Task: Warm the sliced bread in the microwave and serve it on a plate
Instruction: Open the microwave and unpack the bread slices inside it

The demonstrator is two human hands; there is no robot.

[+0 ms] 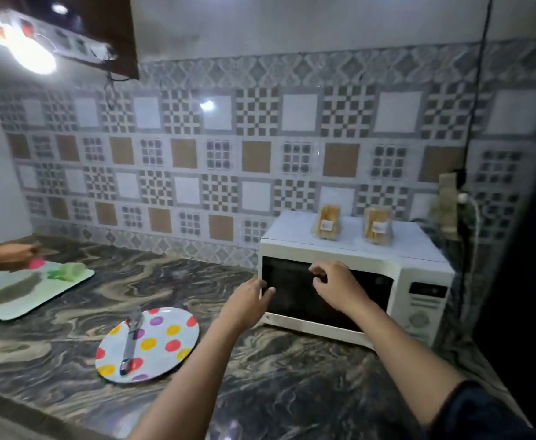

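Counter [260,392]: dark marbled stone. Two bare forearms reach forward across it.

Spotted plate [162,360] sits left of the arms and near the microwave. A metal utensil [130,344] lies on it; there is no bread on it.

Left hand [255,295] is at the left edge of the microwave door [292,300], thumb and fingertips about the rim. The frame is smeared here, so I cannot tell whether it grips the edge or only touches it. Right hand [333,281] is in front of the upper door glass, fingers bent, nothing held in them.

Microwave [419,274]: white, on the counter against the tiled wall, door apparently closed. The dark glass shows nothing of the inside.

The bread [326,223] stands on top of the microwave in two clear labelled packs, well apart from the plate.

Far left, another person's hand [9,255] works over a pale tray [54,287].

Step in hand, as I judge it: opening the door, an early stage with the bread not yet loaded. The next move calls for swinging the door open, then reaching up for a pack and getting slices out of it.
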